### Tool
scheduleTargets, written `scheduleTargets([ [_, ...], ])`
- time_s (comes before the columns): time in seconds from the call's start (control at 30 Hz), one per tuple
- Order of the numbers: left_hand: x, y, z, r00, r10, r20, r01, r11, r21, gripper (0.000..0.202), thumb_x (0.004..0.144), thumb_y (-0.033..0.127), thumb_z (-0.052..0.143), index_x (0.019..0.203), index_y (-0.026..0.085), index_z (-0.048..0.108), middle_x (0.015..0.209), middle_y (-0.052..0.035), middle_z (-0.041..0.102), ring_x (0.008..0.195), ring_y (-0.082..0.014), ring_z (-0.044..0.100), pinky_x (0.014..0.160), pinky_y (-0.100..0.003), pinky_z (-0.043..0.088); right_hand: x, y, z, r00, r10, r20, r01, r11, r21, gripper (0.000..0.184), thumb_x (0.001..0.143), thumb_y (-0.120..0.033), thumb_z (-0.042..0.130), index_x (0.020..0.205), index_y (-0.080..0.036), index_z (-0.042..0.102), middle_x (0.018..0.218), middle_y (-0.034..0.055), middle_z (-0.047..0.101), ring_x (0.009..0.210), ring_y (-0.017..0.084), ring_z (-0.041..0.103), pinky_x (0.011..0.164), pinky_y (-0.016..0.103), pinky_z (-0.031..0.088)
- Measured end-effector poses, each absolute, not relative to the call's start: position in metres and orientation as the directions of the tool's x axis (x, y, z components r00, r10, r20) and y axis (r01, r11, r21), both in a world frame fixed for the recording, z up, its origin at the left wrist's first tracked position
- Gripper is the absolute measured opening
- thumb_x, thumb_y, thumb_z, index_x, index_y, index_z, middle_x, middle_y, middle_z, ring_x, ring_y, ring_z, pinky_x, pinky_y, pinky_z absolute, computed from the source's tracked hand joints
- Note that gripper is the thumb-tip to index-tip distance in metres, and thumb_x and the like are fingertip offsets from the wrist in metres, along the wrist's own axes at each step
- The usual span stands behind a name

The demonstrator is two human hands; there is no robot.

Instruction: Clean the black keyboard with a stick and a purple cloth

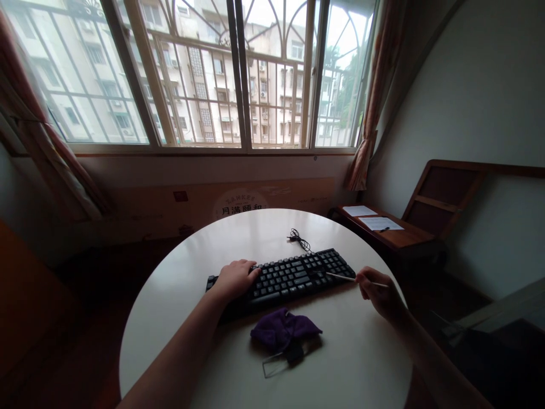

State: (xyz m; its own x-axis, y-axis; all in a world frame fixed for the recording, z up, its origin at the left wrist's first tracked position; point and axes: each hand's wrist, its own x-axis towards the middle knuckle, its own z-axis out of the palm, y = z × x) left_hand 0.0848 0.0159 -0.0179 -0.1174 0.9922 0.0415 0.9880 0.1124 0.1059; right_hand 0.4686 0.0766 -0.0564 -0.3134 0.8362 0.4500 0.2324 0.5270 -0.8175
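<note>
A black keyboard (293, 275) lies slightly askew across the white round table. My left hand (236, 279) is closed over its left part, thumb on the keys and the other fingers toward the back edge; their tips are partly hidden. Off the keyboard's right end, my right hand (377, 289) pinches a thin white stick (342, 276). The stick's far tip reaches over the keys near the number pad. In front of the keyboard lies a crumpled purple cloth (283, 329). Touching the cloth is a small black-handled tool with a bent wire loop (275, 363), resembling a keycap puller.
The table (179, 295) has a curved edge all round. A coiled black cable (300, 240) lies behind the keyboard. To the right, a wooden bench (413, 227) holds paper sheets (380, 222) and a pen (384, 229). A barred window (244, 74) is ahead.
</note>
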Motion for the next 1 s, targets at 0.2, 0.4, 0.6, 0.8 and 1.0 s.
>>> scheduleTargets([
  [0.2,0.0838,0.0163,-0.0190,-0.113,0.993,0.046,0.989,0.108,0.104,0.053,0.090,0.055,0.028,0.124,0.027,0.058,0.130,-0.0061,0.059,0.119,-0.0276,0.052,0.097,-0.040,0.041,0.4673,0.0797,-0.0598,-0.413,0.819,0.399,0.207,0.511,-0.834,0.037,0.092,-0.047,0.046,0.076,-0.015,0.055,0.052,-0.0024,0.044,0.048,0.008,0.042,0.048,0.020,0.033],
  [0.4,0.0841,0.0161,-0.0184,-0.109,0.993,0.040,0.989,0.104,0.107,0.055,0.090,0.056,0.028,0.125,0.027,0.058,0.130,-0.0061,0.059,0.119,-0.0281,0.052,0.097,-0.041,0.042,0.4684,0.0805,-0.0603,-0.356,0.824,0.440,0.191,0.525,-0.829,0.039,0.093,-0.047,0.044,0.077,-0.014,0.059,0.057,-0.0006,0.046,0.051,0.008,0.043,0.049,0.020,0.033],
  [0.6,0.0850,0.0163,-0.0180,-0.112,0.993,0.039,0.989,0.108,0.105,0.053,0.091,0.054,0.029,0.125,0.026,0.058,0.130,-0.0059,0.059,0.119,-0.0276,0.052,0.098,-0.041,0.041,0.4688,0.0835,-0.0619,-0.369,0.844,0.389,0.139,0.464,-0.875,0.041,0.093,-0.047,0.043,0.077,-0.014,0.059,0.064,0.0015,0.053,0.052,0.008,0.046,0.047,0.020,0.035],
  [0.8,0.0846,0.0168,-0.0182,-0.110,0.993,0.037,0.990,0.106,0.096,0.053,0.091,0.053,0.029,0.125,0.026,0.058,0.131,-0.0058,0.059,0.119,-0.0273,0.052,0.098,-0.041,0.041,0.4628,0.0824,-0.0583,-0.461,0.838,0.291,0.154,0.399,-0.904,0.044,0.093,-0.047,0.039,0.070,-0.014,0.055,0.063,0.0026,0.056,0.050,0.008,0.048,0.044,0.019,0.033],
  [1.0,0.0847,0.0164,-0.0180,-0.112,0.993,0.036,0.990,0.109,0.094,0.053,0.091,0.054,0.028,0.125,0.026,0.058,0.132,-0.0055,0.059,0.119,-0.0275,0.052,0.098,-0.041,0.041,0.4627,0.0782,-0.0582,-0.384,0.846,0.369,0.194,0.465,-0.864,0.046,0.095,-0.046,0.038,0.066,-0.014,0.055,0.060,0.0021,0.056,0.051,0.009,0.049,0.050,0.021,0.038],
])
